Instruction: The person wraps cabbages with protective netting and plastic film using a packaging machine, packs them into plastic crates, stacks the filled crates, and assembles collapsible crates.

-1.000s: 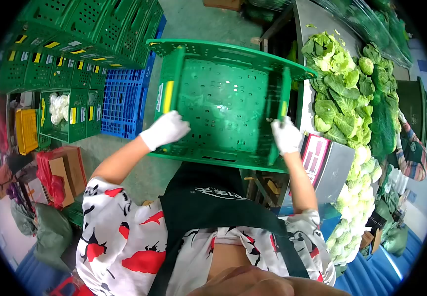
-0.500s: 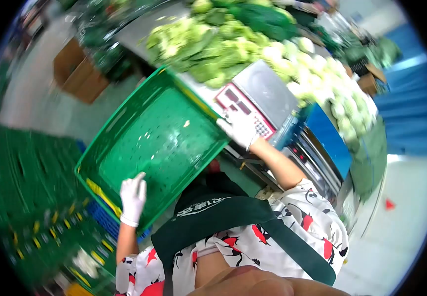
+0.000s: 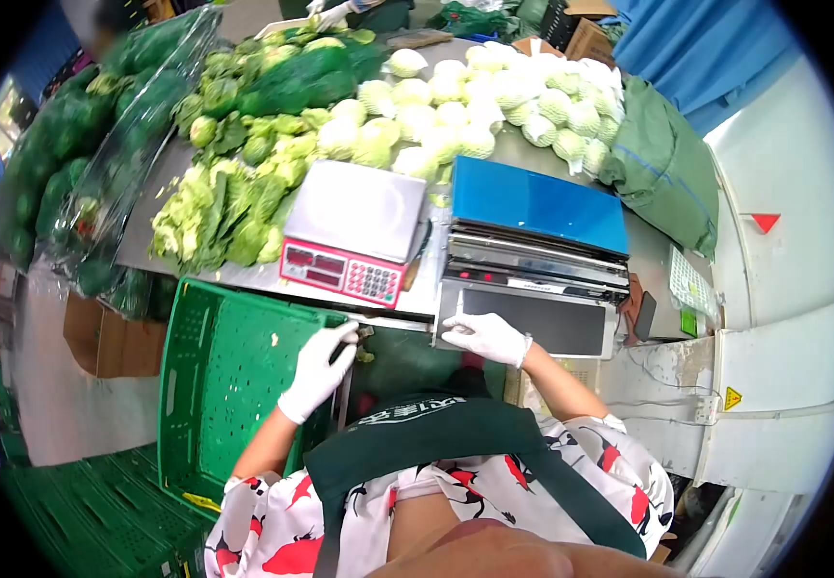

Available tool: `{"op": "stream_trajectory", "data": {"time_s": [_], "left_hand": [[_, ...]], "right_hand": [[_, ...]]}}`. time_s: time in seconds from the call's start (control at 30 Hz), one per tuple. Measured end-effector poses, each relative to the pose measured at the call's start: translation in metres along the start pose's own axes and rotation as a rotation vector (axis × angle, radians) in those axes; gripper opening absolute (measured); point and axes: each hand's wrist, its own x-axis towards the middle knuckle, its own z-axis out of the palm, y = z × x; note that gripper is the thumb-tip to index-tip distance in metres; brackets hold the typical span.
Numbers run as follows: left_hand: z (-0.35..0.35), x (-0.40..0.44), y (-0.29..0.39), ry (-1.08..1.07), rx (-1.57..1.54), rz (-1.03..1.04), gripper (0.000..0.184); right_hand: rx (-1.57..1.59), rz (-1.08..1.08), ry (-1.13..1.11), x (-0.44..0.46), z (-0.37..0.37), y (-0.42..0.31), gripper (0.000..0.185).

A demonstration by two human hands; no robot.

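My left hand (image 3: 319, 371), in a white glove, is over the right rim of the green plastic crate (image 3: 229, 385). Its thumb and fingers are apart, with nothing in them; whether it touches the rim I cannot tell. At the front left of the dark plate on the wrapping machine (image 3: 537, 207) is my gloved right hand (image 3: 489, 337), fingers stretched out and holding nothing. A digital scale (image 3: 354, 217) with a red keypad front stands between the crate and the machine, its metal pan bare. Inside the crate lie only small scraps.
Loose green leaves (image 3: 234, 212) and round vegetables in white foam nets (image 3: 451, 106) cover the table's back. Full green net bags (image 3: 61, 183) stand left, near a cardboard box (image 3: 114, 337). Another person's gloved hands (image 3: 330, 13) show at the far side.
Both hands have let go of the green crate, which now sits at my left beside the table. My view has turned toward the table, and my right hand is now at the machine.
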Motion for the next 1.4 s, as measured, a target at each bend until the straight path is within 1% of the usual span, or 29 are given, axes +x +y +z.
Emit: {"op": "stream_trajectory", "data": {"time_s": [0.03, 0.07, 0.1, 0.13, 0.17, 0.2, 0.23, 0.27, 0.3, 0.37, 0.43, 0.53, 0.57, 0.63, 0.67, 0.77, 0.8, 0.83, 0.9, 0.97, 1.0, 1.03, 1.1, 1.2, 1.3, 1.33, 1.37, 1.4], "left_hand": [[0.012, 0.025, 0.002, 0.031, -0.073, -0.024, 0.036], [0.024, 0.054, 0.005, 0.066, -0.075, -0.015, 0.036], [0.036, 0.083, 0.007, 0.102, -0.076, -0.008, 0.036], [0.048, 0.112, 0.009, 0.044, -0.170, -0.162, 0.037], [0.067, 0.145, 0.004, 0.098, -0.259, -0.112, 0.038], [0.085, 0.180, 0.001, 0.103, -0.210, -0.117, 0.038], [0.100, 0.216, 0.001, 0.122, -0.200, -0.072, 0.038], [0.114, 0.251, 0.005, 0.114, -0.256, -0.121, 0.038], [0.133, 0.289, -0.008, 0.123, -0.252, -0.094, 0.038], [0.157, 0.355, -0.003, 0.080, -0.092, -0.110, 0.040], [0.186, 0.417, -0.032, -0.027, -0.216, -0.100, 0.042], [0.223, 0.473, -0.029, -0.095, -0.682, -0.519, 0.041], [0.234, 0.487, -0.035, -0.107, -0.679, -0.607, 0.040], [0.256, 0.515, -0.058, -0.074, -0.483, -0.625, 0.039], [0.261, 0.525, -0.073, -0.059, -0.417, -0.563, 0.038], [0.256, 0.548, -0.100, 0.038, -0.211, -0.337, 0.038], [0.255, 0.561, -0.133, 0.040, -0.093, -0.321, 0.039], [0.250, 0.567, -0.134, 0.123, -0.181, -0.327, 0.039], [0.235, 0.581, -0.137, 0.219, -0.109, -0.232, 0.039], [0.223, 0.601, -0.136, 0.223, -0.010, -0.226, 0.038], [0.226, 0.613, -0.142, 0.237, 0.024, -0.230, 0.036], [0.227, 0.626, -0.134, 0.236, 0.028, -0.224, 0.034], [0.239, 0.652, -0.140, 0.214, 0.026, -0.152, 0.033], [0.263, 0.675, -0.126, 0.203, -0.052, -0.131, 0.033], [0.284, 0.678, -0.128, 0.151, -0.142, -0.138, 0.033], [0.284, 0.678, -0.129, 0.157, -0.200, -0.142, 0.035], [0.281, 0.676, -0.132, 0.149, -0.246, -0.134, 0.037], [0.274, 0.672, -0.128, 0.141, -0.290, -0.127, 0.040]], "right_hand": [[0.040, -0.010, 0.032, -0.008, -0.021, 0.005, 0.048], [0.079, -0.018, 0.061, -0.018, -0.046, 0.010, 0.045], [0.144, -0.040, 0.105, -0.026, -0.076, 0.016, 0.039], [0.230, -0.033, 0.143, -0.028, -0.105, 0.031, 0.038], [0.316, -0.030, 0.179, -0.024, -0.137, 0.048, 0.038], [0.325, -0.064, 0.254, -0.015, -0.170, 0.074, 0.039], [0.338, -0.092, 0.331, -0.004, -0.203, 0.093, 0.039], [0.386, -0.079, 0.378, 0.007, -0.233, 0.109, 0.040], [0.430, -0.065, 0.427, 0.023, -0.265, 0.122, 0.041], [0.477, -0.016, 0.445, 0.068, -0.312, 0.155, 0.043], [0.549, 0.033, 0.384, 0.113, -0.345, 0.168, 0.044], [0.633, 0.103, 0.286, 0.201, -0.366, 0.198, 0.043], [0.657, 0.128, 0.255, 0.231, -0.367, 0.211, 0.043], [0.751, 0.252, 0.290, 0.282, -0.370, 0.231, 0.053], [0.795, 0.317, 0.308, 0.306, -0.372, 0.240, 0.059], [0.757, 0.377, 0.385, 0.366, -0.383, 0.275, 0.064], [0.671, 0.351, 0.440, 0.377, -0.389, 0.279, 0.066], [0.677, 0.346, 0.464, 0.392, -0.398, 0.285, 0.066], [0.684, 0.339, 0.509, 0.416, -0.414, 0.295, 0.067], [0.924, 0.058, 0.720, 0.409, -0.423, 0.258, 0.068], [0.963, 0.122, 0.758, 0.416, -0.432, 0.250, 0.068], [1.070, 0.090, 0.768, 0.425, -0.439, 0.242, 0.069], [1.285, 0.024, 0.783, 0.443, -0.448, 0.226, 0.072], [1.330, 0.094, 0.804, 0.468, -0.458, 0.208, 0.079], [1.346, 0.211, 0.824, 0.445, -0.460, 0.179, 0.083], [1.256, 0.258, 0.859, 0.458, -0.459, 0.200, 0.086], [1.351, 0.166, 0.805, 0.464, -0.458, 0.224, 0.087], [1.444, 0.076, 0.743, 0.447, -0.453, 0.219, 0.088]]}}
